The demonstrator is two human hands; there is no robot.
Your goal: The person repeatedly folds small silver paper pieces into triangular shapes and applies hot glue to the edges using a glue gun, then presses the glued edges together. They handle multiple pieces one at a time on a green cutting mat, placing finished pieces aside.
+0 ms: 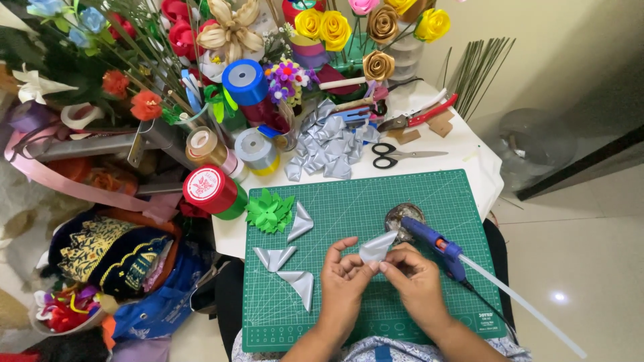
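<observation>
Both hands meet over the near middle of the green cutting mat point(402, 201), pinching one folded piece of silver ribbon point(377, 247) between them. The left hand point(343, 271) grips the ribbon's lower end with thumb and fingertips closed on it; the right hand point(417, 278) closes on the same end from the other side, so the two sets of fingertips touch. The ribbon piece rises from that pinch up and to the right, its long axis tilted toward the far right corner of the mat, its free end just short of a small round dish point(404, 218). Neither hand is clearly nearer: both are on it.

Just right of the right hand lies a blue glue gun point(436, 243), nozzle toward the dish, with a pale glue stick point(523, 305) trailing off the mat's near right corner. To the left of the left hand, three finished silver folded petals point(290, 265) lie apart on the mat, and beyond them a green ribbon flower point(270, 211) sits at the far left corner.

Off the mat, toward the far edge of the bench, a heap of silver petals point(329, 151) lies beside black scissors point(392, 155) and red-handled cutters point(419, 117). Ribbon spools, among them a red and green one point(213, 192), crowd the far left.
</observation>
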